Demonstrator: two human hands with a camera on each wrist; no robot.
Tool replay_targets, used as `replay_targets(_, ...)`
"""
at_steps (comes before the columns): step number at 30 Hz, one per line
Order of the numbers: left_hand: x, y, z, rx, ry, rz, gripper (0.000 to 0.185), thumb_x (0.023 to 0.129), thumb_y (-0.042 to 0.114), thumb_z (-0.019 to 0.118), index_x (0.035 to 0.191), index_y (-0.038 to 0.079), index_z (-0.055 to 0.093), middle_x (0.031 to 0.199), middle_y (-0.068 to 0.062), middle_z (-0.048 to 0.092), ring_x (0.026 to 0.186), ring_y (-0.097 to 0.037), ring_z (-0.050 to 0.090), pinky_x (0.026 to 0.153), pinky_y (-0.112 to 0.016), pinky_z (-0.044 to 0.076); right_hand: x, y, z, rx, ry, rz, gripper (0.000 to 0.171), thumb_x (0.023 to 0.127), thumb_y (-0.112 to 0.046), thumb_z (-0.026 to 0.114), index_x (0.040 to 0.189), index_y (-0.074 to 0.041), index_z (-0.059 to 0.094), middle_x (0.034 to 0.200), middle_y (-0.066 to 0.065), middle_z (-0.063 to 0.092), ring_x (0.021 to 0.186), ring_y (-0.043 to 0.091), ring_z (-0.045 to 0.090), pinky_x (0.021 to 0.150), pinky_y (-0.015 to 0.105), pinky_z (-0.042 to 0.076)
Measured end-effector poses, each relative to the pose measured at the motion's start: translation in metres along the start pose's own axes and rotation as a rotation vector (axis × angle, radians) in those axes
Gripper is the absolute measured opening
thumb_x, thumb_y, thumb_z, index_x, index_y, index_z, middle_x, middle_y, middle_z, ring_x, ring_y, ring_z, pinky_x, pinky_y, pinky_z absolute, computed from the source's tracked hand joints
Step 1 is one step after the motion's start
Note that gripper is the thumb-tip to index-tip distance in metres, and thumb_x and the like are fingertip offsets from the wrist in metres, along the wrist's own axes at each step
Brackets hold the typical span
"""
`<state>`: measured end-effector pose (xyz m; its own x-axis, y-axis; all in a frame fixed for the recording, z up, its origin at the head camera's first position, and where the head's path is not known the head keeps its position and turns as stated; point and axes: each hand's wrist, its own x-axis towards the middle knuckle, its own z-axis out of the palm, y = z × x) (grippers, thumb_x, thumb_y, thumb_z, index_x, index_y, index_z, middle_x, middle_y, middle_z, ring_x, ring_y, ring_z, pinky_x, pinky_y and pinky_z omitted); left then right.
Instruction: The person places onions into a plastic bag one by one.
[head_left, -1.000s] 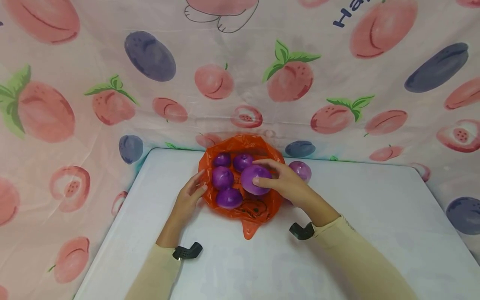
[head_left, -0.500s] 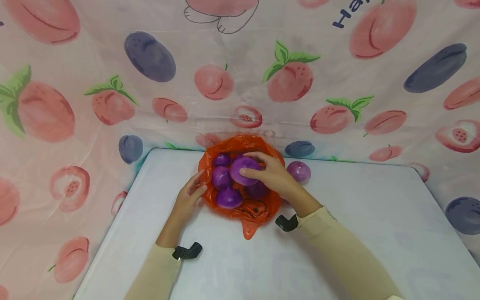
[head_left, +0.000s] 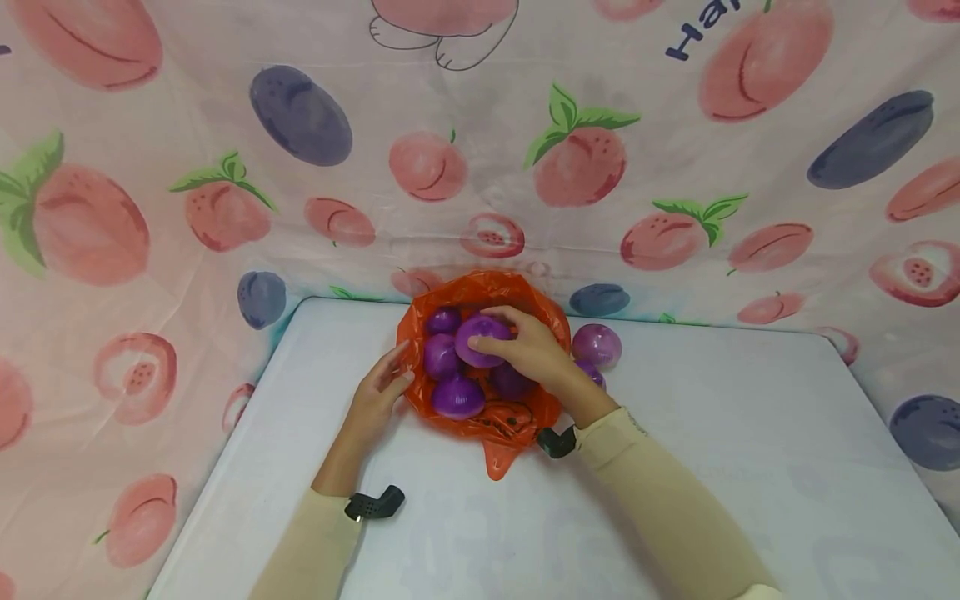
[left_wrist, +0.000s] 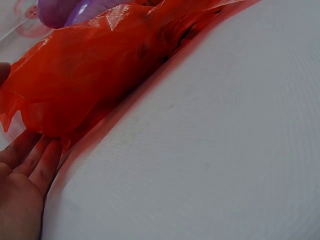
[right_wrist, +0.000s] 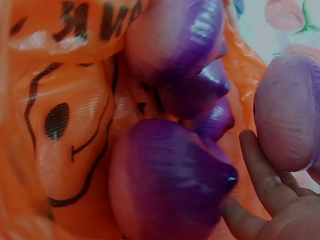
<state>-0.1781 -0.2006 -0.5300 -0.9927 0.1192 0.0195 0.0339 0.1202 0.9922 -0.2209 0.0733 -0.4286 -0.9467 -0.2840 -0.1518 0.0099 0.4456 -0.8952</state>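
Cloth [head_left: 495, 108] printed with fruit rises behind the white table [head_left: 450, 533], where an orange bag [head_left: 491, 287] of onions [head_left: 457, 397] stands near the back edge, two spares [head_left: 597, 343] at its right. The right hand [head_left: 536, 354] pinches one onion [head_left: 474, 327] over the bag's mouth; the left hand [head_left: 381, 396], fingers loosely extended, touches its left edge.

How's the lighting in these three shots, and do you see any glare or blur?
Head view: fairly even light across the white table; left wrist view: much dimmer, the table looking greyish, with white glints on the orange bag near the top; right wrist view: strong glare on the topmost onion, while the bag's dark lettering looks soft.
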Motion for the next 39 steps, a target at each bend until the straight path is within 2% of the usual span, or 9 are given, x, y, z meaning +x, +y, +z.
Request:
replay_targets(10,0.001,-0.002,-0.001,0.005,0.003,0.004,0.054,0.102,0.033,0.061,0.154,0.033,0.044,0.156,-0.005,0.048,0.14,-0.029,0.051,0.11,-0.039,0.049,0.006,0.012,0.006,-0.033,-0.005,0.06,0.073,0.079,-0.064,0.078,0.142,-0.035,0.054,0.145,0.001,0.055,0.137,0.031,0.05,0.112,0.067,0.04)
replay_targets(22,0.001,-0.003,-0.001,0.015,0.005,0.01,0.054,0.103,0.035,0.061,0.154,0.036,0.044,0.156,-0.003,0.048,0.14,-0.027,0.051,0.109,-0.037,0.049,0.012,0.027,0.015,-0.073,-0.046,0.081,0.078,0.087,-0.06,0.072,0.153,-0.029,0.043,0.155,0.007,0.047,0.143,0.035,0.044,0.116,0.067,0.033)
replay_targets(30,0.002,-0.004,-0.002,0.007,0.003,0.023,0.054,0.103,0.031,0.061,0.154,0.032,0.044,0.155,-0.006,0.049,0.139,-0.028,0.051,0.101,-0.018,0.049,0.017,0.034,0.015,-0.112,-0.032,0.074,0.074,0.091,-0.05,0.072,0.152,-0.021,0.043,0.152,0.01,0.05,0.141,0.035,0.046,0.119,0.062,0.034)
replay_targets(39,0.003,-0.009,-0.001,0.001,0.009,0.043,0.054,0.104,0.03,0.06,0.155,0.028,0.044,0.154,-0.008,0.05,0.137,-0.028,0.052,0.101,-0.018,0.05,0.016,0.04,0.017,-0.141,-0.054,0.068,0.072,0.092,-0.044,0.073,0.152,-0.017,0.044,0.15,0.012,0.051,0.139,0.036,0.048,0.118,0.061,0.036)
